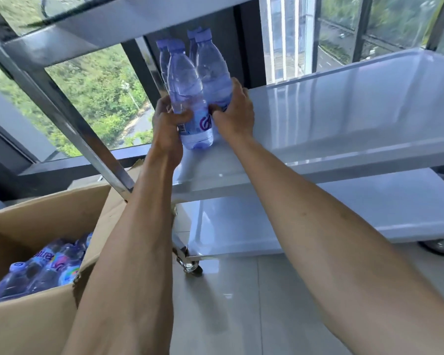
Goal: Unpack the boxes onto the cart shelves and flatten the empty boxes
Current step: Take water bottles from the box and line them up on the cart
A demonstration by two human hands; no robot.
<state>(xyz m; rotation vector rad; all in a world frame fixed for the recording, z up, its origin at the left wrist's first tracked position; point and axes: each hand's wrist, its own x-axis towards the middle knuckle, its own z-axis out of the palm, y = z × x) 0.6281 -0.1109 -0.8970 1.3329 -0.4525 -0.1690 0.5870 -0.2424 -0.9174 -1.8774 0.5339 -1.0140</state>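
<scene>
Bottles [190, 90] of water, four of them with purple caps, stand close together at the left end of the middle shelf [344, 119] of the shiny metal cart. Left hand [166, 124] has its fingers curled round the front bottle, and right hand [235, 114] has its fingers curled round the bottle beside it. Down on the left, an open cardboard box [36, 326] sits on the floor beside the cart, with more bottles lying inside it.

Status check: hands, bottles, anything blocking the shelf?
Left hand and right hand both grip clear plastic water bottles upright on steel middle shelf. Open cardboard box still holds bottles. Nothing blocking.
</scene>
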